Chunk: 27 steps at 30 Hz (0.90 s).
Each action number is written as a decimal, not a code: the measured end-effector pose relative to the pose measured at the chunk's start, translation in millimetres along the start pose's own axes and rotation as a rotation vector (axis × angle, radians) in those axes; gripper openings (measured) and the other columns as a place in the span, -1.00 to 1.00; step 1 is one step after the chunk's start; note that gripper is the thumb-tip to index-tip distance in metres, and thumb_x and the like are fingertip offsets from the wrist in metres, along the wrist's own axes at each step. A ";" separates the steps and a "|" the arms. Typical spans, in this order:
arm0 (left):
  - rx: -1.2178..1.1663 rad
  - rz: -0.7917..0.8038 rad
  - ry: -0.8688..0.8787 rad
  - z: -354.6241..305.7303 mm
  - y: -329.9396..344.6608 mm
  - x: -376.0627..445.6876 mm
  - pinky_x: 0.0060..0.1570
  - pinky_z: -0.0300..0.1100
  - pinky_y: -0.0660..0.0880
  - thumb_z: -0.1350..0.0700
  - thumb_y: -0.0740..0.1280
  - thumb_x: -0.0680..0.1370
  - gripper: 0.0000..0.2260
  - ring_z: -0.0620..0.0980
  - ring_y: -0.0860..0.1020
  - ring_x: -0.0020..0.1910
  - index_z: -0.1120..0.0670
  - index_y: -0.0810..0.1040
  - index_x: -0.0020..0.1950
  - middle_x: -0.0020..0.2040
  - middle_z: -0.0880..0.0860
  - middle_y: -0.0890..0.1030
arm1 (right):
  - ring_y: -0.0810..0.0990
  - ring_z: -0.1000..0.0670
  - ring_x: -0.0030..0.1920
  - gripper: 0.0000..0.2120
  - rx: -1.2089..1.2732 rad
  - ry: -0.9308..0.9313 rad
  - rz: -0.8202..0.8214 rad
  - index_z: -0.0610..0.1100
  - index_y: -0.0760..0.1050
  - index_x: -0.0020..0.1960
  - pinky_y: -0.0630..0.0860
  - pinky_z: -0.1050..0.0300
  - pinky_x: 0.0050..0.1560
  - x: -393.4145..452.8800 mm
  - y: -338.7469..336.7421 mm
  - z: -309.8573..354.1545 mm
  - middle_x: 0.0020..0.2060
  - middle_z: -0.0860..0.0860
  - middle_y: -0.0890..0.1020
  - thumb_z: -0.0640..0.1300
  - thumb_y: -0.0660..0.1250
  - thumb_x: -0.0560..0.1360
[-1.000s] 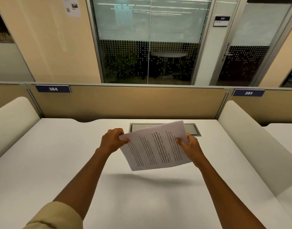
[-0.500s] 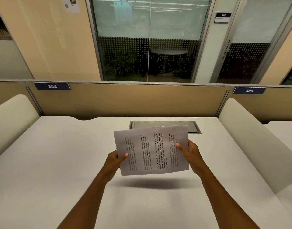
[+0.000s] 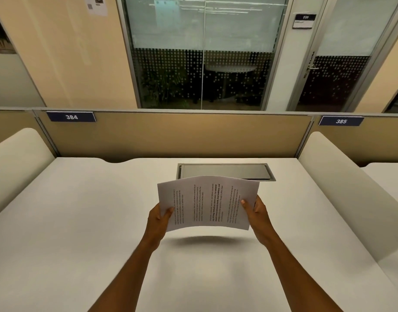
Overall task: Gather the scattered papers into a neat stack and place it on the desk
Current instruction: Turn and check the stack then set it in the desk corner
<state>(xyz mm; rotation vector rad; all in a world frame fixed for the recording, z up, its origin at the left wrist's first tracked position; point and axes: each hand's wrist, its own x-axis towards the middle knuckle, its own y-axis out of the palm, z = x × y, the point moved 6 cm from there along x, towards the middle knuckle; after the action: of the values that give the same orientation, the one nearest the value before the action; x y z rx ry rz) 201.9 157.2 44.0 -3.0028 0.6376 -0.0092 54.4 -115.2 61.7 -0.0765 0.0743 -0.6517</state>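
The white desk (image 3: 58, 221) is filling most of the head view, with a tan partition (image 3: 171, 134) running along its far edge and cream side dividers (image 3: 342, 188) flanking it left and right. Behind the partition a glass wall (image 3: 202, 52) with a dotted film is showing a dark room. A grey recessed cable hatch (image 3: 225, 171) is sitting flush in the desk near the far edge, lid closed. Two blue number plates are hanging on the partition: 384 (image 3: 71, 117) at left, 385 (image 3: 341, 121) at right.

The papers (image 3: 207, 202) are being held in the air above the desk middle, just in front of the hatch, not touching the surface (shadow is lying on the desk directly below). The stack is sitting landscape, printed lines running sideways, bowing upward in the middle, edges looking roughly aligned. How many sheets it has cannot be told.

The left hand (image 3: 158, 221) is pinching the lower left corner, thumb on top, the other fingers hidden under the sheet. The right hand (image 3: 256, 212) is gripping the right edge the same way, thumb on the printed face, fingers closed underneath. Both bare forearms are reaching in from the bottom of the view.
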 end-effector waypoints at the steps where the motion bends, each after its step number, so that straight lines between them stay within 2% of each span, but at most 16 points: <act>1: 0.002 -0.004 -0.005 2.4 -0.3 -1.6 -0.16 -0.24 0.61 0.16 0.24 0.63 -0.82 0.02 0.64 0.02 0.04 0.50 0.22 0.07 0.04 0.65 | 0.63 -0.09 0.06 -0.70 0.008 0.005 -0.005 -0.04 0.35 0.33 0.63 -0.07 0.03 -1.3 1.8 -1.8 0.08 -0.06 0.61 -0.07 0.22 0.61; 5: 0.025 0.012 -0.031 22.3 -4.4 -13.3 0.00 -0.10 0.62 0.19 0.22 0.63 -0.77 0.08 0.62 0.09 0.10 0.47 0.29 0.12 0.10 0.63 | 0.62 -0.11 0.09 -0.71 0.032 0.045 -0.017 -0.02 0.35 0.32 0.62 -0.10 0.05 -11.8 8.8 -26.1 0.11 -0.09 0.60 -0.08 0.22 0.61; 7: 0.049 0.031 -0.041 35.0 -4.3 -21.2 0.03 -0.03 0.62 0.20 0.21 0.63 -0.75 0.13 0.61 0.13 0.13 0.46 0.32 0.14 0.13 0.62 | 0.61 -0.09 0.11 -0.74 0.059 0.067 -0.040 0.03 0.36 0.29 0.62 -0.03 0.01 -20.1 11.8 -41.6 0.11 -0.07 0.59 -0.11 0.21 0.61; 10: 0.064 0.019 -0.042 42.3 -3.0 -26.7 -0.01 -0.10 0.62 0.22 0.21 0.64 -0.75 0.14 0.60 0.13 0.14 0.45 0.32 0.14 0.13 0.61 | 0.60 0.00 0.09 -0.76 0.097 0.087 -0.075 0.14 0.34 0.22 0.60 0.16 -0.12 -25.6 15.6 -48.4 0.08 0.00 0.58 -0.12 0.19 0.62; 15: 0.045 0.003 -0.039 35.2 -1.3 -20.3 0.05 -0.05 0.61 0.24 0.19 0.64 -0.72 0.13 0.59 0.15 0.16 0.41 0.36 0.18 0.16 0.58 | 0.60 -0.02 0.11 -0.73 0.107 0.101 -0.066 0.08 0.31 0.30 0.62 0.11 -0.08 -19.7 18.5 -43.1 0.10 0.00 0.57 -0.09 0.19 0.62; 18: 0.031 -0.010 -0.033 31.4 -0.6 -19.2 0.03 -0.06 0.61 0.22 0.18 0.64 -0.71 0.10 0.59 0.13 0.13 0.40 0.37 0.16 0.13 0.58 | 0.60 0.00 0.08 -0.75 0.109 0.087 -0.071 0.13 0.32 0.26 0.61 0.21 -0.15 -19.1 19.2 -37.5 0.08 0.02 0.57 -0.10 0.19 0.62; 22: 0.037 -0.033 -0.028 36.3 -3.0 -24.0 0.02 -0.10 0.62 0.22 0.19 0.64 -0.73 0.07 0.60 0.13 0.10 0.42 0.34 0.15 0.12 0.59 | 0.59 0.00 0.11 -0.74 0.133 0.104 -0.069 0.16 0.34 0.23 0.60 0.17 -0.09 -24.3 19.5 -44.5 0.09 0.02 0.58 -0.11 0.21 0.61; 24: 0.042 -0.046 -0.049 42.4 -4.4 -28.0 0.06 -0.08 0.60 0.23 0.20 0.64 -0.75 0.09 0.59 0.14 0.10 0.45 0.30 0.14 0.12 0.60 | 0.57 0.03 0.11 -0.78 0.139 0.118 -0.069 0.19 0.36 0.18 0.58 0.23 -0.15 -28.8 20.4 -50.2 0.09 0.04 0.58 -0.09 0.21 0.61; 27: 0.060 -0.058 -0.068 45.4 -4.6 -30.3 0.02 -0.17 0.58 0.24 0.20 0.63 -0.77 0.10 0.59 0.13 0.07 0.46 0.27 0.11 0.10 0.61 | 0.56 0.05 0.10 -0.79 0.131 0.127 -0.063 0.22 0.37 0.14 0.56 0.25 -0.18 -30.2 21.3 -50.9 0.08 0.07 0.58 -0.09 0.20 0.61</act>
<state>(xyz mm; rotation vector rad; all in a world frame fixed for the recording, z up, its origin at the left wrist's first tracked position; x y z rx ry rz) 177.0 176.9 -0.7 -2.9489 0.5333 0.0686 38.5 -82.4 10.4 0.0893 0.1514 -0.7226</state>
